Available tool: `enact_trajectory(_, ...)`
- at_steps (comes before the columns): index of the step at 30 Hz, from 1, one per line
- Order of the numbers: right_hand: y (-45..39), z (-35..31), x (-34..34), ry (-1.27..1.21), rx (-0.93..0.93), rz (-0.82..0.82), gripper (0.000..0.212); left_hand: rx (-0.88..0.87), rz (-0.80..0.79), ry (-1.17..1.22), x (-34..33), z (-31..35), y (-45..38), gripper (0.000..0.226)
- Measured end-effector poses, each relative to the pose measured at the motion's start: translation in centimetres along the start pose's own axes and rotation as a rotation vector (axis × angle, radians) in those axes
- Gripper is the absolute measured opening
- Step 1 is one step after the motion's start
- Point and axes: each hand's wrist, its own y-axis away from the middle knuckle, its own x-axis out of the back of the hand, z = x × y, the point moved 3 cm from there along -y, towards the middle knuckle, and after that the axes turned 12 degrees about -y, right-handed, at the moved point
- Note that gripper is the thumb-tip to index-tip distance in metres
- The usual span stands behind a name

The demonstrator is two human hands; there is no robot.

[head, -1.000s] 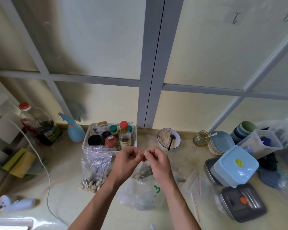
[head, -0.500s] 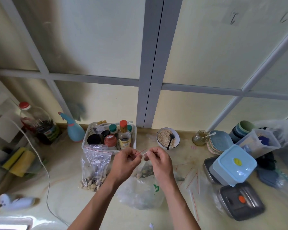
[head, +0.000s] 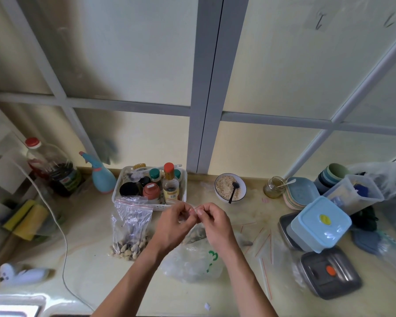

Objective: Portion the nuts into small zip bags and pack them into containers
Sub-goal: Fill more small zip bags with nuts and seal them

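Observation:
My left hand (head: 174,223) and my right hand (head: 212,219) meet above the counter and pinch the red-lined top of a small clear zip bag (head: 198,233) that hangs between them with some nuts inside. Below it lies a crumpled clear plastic bag with green print (head: 192,264). To the left stands a larger zip bag (head: 129,227) with nuts (head: 127,247) at its bottom. Several empty small zip bags (head: 264,243) lie flat to the right. A light blue lidded container (head: 319,223) sits on a metal container, and a grey-lidded container (head: 329,272) lies in front.
A white basket of condiment bottles (head: 128,177) stands behind the hands, with a bowl of grain and a spoon (head: 230,187) beside it. A blue spray bottle (head: 103,179), a big dark bottle (head: 55,170) and a white cable (head: 63,229) are at left; plates, cups and a clear tub (head: 354,193) at right.
Both hands stay pinched together at the zip bag's top and have shifted only slightly, the fingers working along the seal.

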Motion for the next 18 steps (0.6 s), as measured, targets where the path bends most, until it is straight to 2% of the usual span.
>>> enact_trajectory(3, 0.10, 0.09, 0.00, 0.032, 0.004, 0.006, 0.015, -0.020, 0.003, -0.015, -0.08, 0.27, -0.01, 0.017)
enact_trajectory(10, 0.39, 0.01, 0.14, 0.032, 0.025, 0.040, 0.015, -0.023, 0.046, -0.038, -0.20, 0.37, 0.07, 0.018)
enact_trajectory(18, 0.34, -0.24, 0.58, 0.025, 0.029, -0.018, 0.012, 0.027, 0.042, -0.038, -0.40, 0.09, -0.07, 0.014)
